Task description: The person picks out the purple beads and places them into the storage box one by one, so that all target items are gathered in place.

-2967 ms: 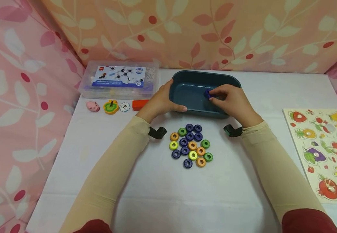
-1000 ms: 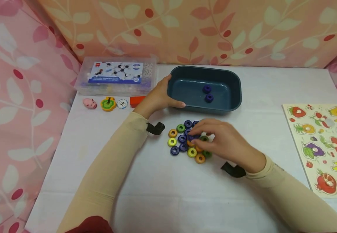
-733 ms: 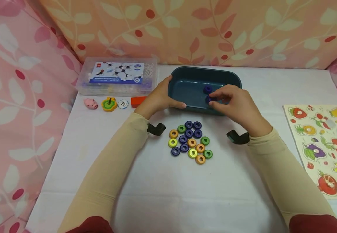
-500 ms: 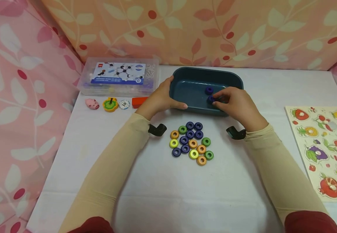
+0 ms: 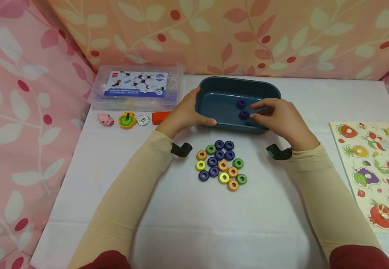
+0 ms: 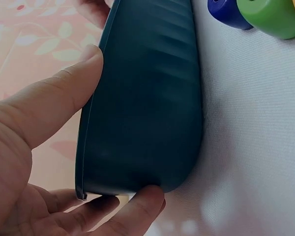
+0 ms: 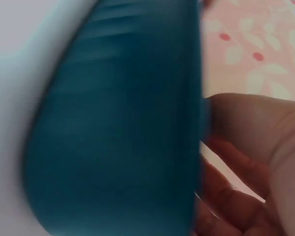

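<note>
A dark teal plastic tub stands at the back of the white table. My left hand grips its left end, the thumb on the front rim; in the left wrist view the fingers curve round the end wall. Two purple rings lie inside, one behind the other. My right hand reaches over the tub's right front side, its thumb and fingertips parted just right of the nearer ring. A dark patch under these fingers is unclear. In front of the tub lies a cluster of purple, green, orange and yellow rings.
A clear case with a molecular model label stands at back left. Before it are a pink pig, a tree piece, a round chip and a red block. A fruit puzzle board lies at right.
My right hand went from the ring cluster back into the tub, and its fingers have now come off the nearer ring. The cluster's frontmost purple ring is gone. My left hand stays put.
</note>
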The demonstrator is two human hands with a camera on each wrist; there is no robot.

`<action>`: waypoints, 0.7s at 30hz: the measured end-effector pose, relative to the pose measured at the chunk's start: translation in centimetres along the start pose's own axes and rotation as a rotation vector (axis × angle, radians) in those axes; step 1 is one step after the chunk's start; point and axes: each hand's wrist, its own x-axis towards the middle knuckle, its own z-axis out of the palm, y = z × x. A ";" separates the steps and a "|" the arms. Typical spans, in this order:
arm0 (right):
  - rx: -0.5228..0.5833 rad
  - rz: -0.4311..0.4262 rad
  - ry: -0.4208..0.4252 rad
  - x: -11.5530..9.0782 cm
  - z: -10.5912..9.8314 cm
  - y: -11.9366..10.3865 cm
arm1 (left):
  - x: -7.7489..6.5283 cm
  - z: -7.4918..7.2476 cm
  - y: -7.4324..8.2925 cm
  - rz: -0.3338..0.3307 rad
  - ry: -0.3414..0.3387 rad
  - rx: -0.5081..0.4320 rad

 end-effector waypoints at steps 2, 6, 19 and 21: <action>0.026 0.004 0.027 -0.7 -0.3 -0.3 | 0.0 0.0 0.0 0.001 -0.001 0.002; 0.095 -0.059 0.080 -2.7 0.2 -1.7 | 0.0 0.0 0.0 0.014 -0.003 0.003; 0.093 -0.514 -0.303 -7.1 9.9 -5.6 | 0.1 -0.1 -0.2 0.039 0.004 0.012; 0.044 -0.552 -0.298 -7.2 10.5 -5.6 | 0.1 0.0 -0.2 0.038 0.003 0.009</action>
